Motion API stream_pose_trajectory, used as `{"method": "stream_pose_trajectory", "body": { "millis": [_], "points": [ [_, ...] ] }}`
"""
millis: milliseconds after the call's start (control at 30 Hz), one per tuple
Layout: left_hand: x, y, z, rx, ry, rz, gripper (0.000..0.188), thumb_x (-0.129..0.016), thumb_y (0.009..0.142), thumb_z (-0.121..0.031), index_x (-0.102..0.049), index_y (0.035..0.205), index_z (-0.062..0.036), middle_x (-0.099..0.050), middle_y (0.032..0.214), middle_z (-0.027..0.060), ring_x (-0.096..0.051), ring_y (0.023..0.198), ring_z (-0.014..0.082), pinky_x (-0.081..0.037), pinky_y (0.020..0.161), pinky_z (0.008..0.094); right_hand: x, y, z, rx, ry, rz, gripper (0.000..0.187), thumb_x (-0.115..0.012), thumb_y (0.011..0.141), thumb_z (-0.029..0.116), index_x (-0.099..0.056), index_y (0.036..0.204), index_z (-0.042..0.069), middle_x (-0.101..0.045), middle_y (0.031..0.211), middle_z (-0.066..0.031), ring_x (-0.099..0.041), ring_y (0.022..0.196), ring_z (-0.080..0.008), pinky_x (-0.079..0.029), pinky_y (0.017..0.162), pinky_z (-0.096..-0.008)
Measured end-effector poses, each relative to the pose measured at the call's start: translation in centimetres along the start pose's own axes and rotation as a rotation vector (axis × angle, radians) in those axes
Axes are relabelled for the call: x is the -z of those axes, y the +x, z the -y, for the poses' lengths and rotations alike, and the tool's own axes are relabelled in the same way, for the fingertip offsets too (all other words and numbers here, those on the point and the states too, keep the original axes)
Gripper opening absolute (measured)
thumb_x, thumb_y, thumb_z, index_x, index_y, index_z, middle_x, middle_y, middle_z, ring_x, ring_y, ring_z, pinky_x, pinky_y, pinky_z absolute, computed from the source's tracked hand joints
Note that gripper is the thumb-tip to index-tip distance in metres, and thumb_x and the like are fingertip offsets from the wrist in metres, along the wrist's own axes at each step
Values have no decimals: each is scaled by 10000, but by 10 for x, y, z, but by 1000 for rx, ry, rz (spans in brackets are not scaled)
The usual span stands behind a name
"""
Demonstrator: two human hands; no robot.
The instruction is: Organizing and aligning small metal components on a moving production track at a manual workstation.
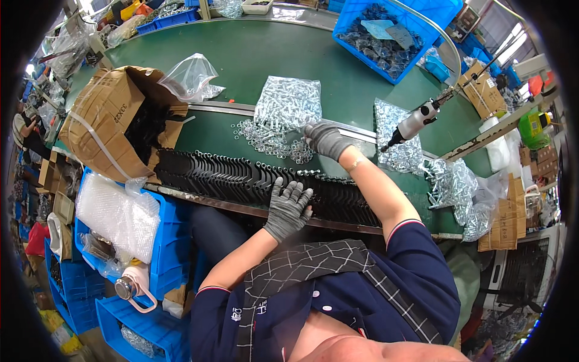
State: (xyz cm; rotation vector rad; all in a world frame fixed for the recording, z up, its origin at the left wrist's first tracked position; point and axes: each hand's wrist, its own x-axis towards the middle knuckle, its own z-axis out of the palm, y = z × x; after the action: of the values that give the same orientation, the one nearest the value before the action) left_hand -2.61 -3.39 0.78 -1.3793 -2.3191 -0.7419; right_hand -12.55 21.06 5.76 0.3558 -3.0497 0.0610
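Observation:
A long row of curved black metal parts (229,178) stands packed side by side along the near table edge, several with small shiny fasteners at their upper ends. My left hand (288,210), in a grey striped glove, lies over the row with fingers stretched and slightly apart. Beyond it, my right hand (325,140), also gloved, has curled fingers at the lower right of an open clear bag of screws (288,99). What its fingertips hold, if anything, is hidden. Loose screws and washers (268,137) spill from the bag in a pile left of this hand.
A cardboard box (99,123) of black parts lies on its side at left. A power screwdriver (416,122) hangs over another screw bag (392,154) at right. More bagged screws (452,187) lie beyond. Blue bins stand at the far right (386,66) and lower left (172,241).

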Motion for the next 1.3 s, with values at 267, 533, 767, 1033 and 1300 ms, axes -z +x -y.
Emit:
{"method": "stream_pose_trajectory", "body": {
  "millis": [267,533,767,1033,1300],
  "points": [
    [3,2,0,-1,23,24,467,-613,804,-353,-673,1179,-81,-660,1153,186,-599,1144,345,-246,1133,591,12,-52,15,-23,216,115,168,-615,859,232,-684,1000,173,-665,879,-96,-669,827,-313,-514,686,-454],
    [-2,0,-1,-23,9,-36,468,-660,729,-309,-668,1142,-87,-624,1139,181,-587,1101,352,-313,1098,580,18,-58,12,233,-197,184,164,-608,811,128,-719,929,103,-724,893,-133,-703,821,-311,-549,713,-457],
    [-1,1,0,-26,-1,-35,471,-656,732,-308,-669,1148,-87,-636,1117,182,-592,1097,354,-314,1097,577,14,-35,24,1,-156,439,170,-629,807,201,-707,900,82,-704,835,-146,-695,785,-325,-547,691,-453],
    [0,-2,2,-28,18,-2,497,-650,742,-326,-664,1175,-81,-635,1160,196,-591,1122,359,-313,1100,571,42,-38,46,-144,258,194,253,-649,797,298,-697,930,89,-693,810,-142,-690,780,-320,-543,732,-434],
    [1,-1,1,-9,-20,53,495,-604,810,-355,-651,1202,-56,-631,1210,223,-580,1165,379,-285,1110,584,11,-46,80,147,110,11,152,-618,829,246,-674,885,116,-693,936,-130,-654,1018,-298,-436,984,-472]
  ]
}}
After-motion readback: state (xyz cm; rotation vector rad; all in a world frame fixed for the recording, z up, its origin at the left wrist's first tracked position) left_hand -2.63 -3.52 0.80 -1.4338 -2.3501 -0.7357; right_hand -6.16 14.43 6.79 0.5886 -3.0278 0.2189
